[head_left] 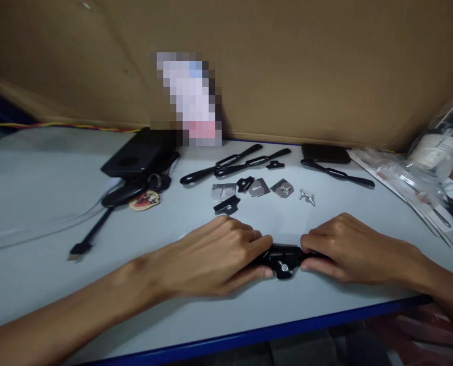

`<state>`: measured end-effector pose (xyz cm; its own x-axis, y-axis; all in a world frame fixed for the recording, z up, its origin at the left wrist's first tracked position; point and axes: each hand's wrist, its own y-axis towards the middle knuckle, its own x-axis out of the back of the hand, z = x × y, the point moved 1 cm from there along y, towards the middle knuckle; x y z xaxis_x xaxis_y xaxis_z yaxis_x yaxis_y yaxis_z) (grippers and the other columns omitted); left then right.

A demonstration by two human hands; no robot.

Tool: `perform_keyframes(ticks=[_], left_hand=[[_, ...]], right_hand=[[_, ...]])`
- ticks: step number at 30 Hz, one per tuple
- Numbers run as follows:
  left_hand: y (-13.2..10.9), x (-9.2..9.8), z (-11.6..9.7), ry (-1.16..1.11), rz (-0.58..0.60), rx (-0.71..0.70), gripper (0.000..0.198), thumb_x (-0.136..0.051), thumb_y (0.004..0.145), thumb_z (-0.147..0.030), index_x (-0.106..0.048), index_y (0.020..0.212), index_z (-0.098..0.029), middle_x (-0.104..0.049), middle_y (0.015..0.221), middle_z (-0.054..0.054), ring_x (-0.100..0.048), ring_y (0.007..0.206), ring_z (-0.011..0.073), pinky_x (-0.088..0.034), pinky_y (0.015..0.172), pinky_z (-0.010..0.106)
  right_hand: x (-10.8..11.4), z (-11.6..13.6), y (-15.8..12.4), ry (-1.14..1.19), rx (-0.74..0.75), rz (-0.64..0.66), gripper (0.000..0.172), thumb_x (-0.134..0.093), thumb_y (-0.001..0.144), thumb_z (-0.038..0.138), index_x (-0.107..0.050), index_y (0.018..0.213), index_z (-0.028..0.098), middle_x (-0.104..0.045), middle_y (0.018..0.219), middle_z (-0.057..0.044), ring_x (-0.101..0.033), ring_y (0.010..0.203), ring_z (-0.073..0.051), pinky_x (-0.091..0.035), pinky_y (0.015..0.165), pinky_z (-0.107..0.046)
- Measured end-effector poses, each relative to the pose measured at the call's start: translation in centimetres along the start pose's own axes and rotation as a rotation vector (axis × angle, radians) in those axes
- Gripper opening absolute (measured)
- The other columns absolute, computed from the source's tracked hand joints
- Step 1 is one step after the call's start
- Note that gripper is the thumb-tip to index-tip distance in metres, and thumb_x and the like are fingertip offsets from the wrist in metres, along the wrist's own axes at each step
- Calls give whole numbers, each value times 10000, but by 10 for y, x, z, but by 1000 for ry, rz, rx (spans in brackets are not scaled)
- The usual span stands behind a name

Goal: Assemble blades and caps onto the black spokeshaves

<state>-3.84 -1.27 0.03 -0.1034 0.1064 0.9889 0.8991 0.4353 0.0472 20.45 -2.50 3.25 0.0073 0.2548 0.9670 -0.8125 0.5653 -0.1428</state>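
Note:
Both hands hold a black spokeshave (285,263) low over the front of the table. My left hand (236,254) is wrapped round its left handle, the thumb near the middle part. Round the right handle my right hand (338,249) is closed, covering most of it. A silver wing screw (284,267) shows at the centre of the tool, on a black plate. Beyond the hands lie black cap plates (227,205), pointed metal blades (259,188) and loose wing screws (307,196). Behind them rest other black spokeshave bodies (257,161), two side by side and one (336,173) farther right.
A black box (134,155) with cables and a USB plug (77,250) lies at the left. At the back right are a dark flat case (326,153) and plastic bags (435,152). A cardboard wall (306,71) rises behind; the table's blue edge (226,340) runs along the front.

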Motion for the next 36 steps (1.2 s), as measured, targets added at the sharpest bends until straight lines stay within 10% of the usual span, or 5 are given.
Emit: perform_keyframes(ticks=[36], left_hand=[[1, 3, -1, 30, -31, -15, 348, -494, 1029, -452, -552, 806, -191, -607, 635, -2, -529, 495, 168, -219, 478, 351]], right_hand=[[-8, 4, 4, 189, 215, -217, 292, -482, 1047, 257, -685, 1240, 175, -685, 730, -8, -579, 589, -119, -384, 572, -260]])
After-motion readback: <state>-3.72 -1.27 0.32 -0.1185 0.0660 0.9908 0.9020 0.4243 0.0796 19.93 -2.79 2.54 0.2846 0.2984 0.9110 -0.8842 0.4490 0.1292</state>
